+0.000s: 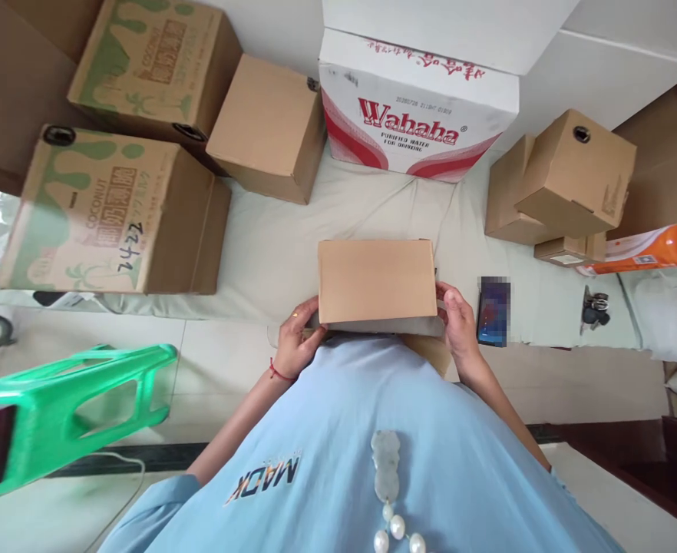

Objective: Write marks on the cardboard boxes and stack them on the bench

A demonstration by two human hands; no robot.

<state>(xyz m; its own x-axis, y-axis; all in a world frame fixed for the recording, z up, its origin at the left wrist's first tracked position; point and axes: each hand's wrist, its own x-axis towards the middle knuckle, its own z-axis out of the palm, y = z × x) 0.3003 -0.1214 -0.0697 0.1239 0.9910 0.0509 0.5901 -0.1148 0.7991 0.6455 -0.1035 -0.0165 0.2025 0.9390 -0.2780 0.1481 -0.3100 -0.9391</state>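
A plain brown cardboard box sits at the near edge of the cloth-covered table, right in front of my body. My left hand grips its lower left side, thumb toward me and fingers partly hidden by the box. On the opposite side, my right hand holds the lower right edge, its fingertips tucked against the box. A grey strip shows below the box's near edge; I cannot tell whether it belongs to the box. Just right of my right hand lies a phone.
Coconut cartons and a plain box stand at left. Behind is a white Wahaha carton. Stacked brown boxes, an orange bottle and keys are at right. A green stool stands on the floor, left.
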